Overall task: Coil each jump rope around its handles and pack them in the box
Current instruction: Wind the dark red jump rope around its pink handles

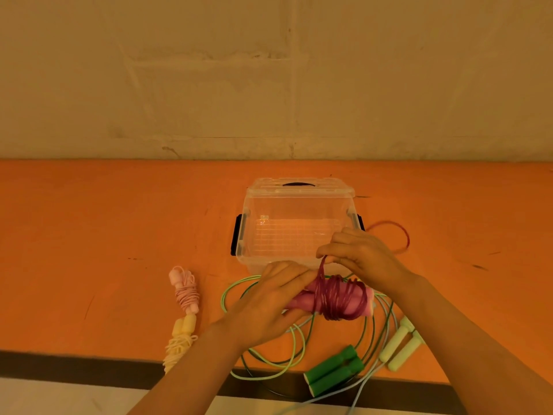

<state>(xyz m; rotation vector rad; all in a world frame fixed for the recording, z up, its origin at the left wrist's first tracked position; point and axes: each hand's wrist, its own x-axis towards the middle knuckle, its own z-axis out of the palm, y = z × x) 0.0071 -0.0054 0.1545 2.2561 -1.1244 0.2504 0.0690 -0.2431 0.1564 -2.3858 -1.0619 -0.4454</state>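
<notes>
Nearest, below the right hand (363, 259), the dark green handles (333, 371) lie on the orange tabletop (89, 220), their cords running under both forearms and partly hidden. The left hand (269, 301) curls around one end of the pink handles (299, 301), covering it; the right hand pinches the magenta rope (338, 298), wound around them, just above the coil. Beyond both hands sits the clear box (294, 226), open, nothing visible inside, its near wall masked by fingers.
</notes>
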